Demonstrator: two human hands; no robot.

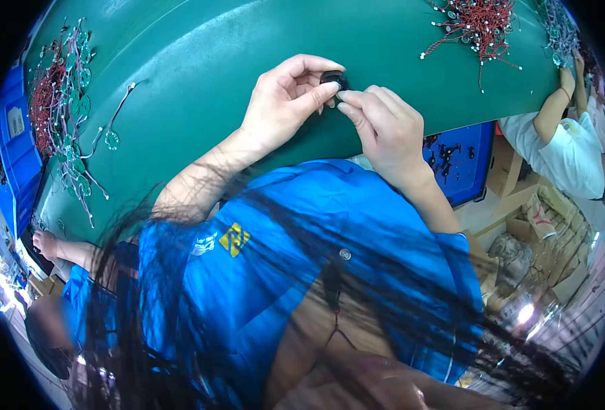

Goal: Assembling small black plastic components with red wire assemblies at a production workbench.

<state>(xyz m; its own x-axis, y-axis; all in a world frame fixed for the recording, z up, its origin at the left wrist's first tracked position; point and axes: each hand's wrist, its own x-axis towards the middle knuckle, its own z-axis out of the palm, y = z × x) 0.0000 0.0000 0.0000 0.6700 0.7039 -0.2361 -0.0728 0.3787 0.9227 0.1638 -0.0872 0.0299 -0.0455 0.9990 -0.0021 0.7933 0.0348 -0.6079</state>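
Observation:
Above the green table, my left hand (285,99) grips a small black rounded part (333,78) between thumb and fingers. My right hand (388,130) meets it from the right, with thumb and index finger pinched close to the part's lower edge. Whether a tiny piece sits in that pinch is hidden by the fingertips. The black part's exact kind is too small to make out.
The green table (200,75) bears wired round green circuit boards (77,109) at left and bundled red wires (480,24) at far right. A blue bin (463,164) with black parts is right of me; another blue bin (15,164) stands left. Co-workers sit on both sides.

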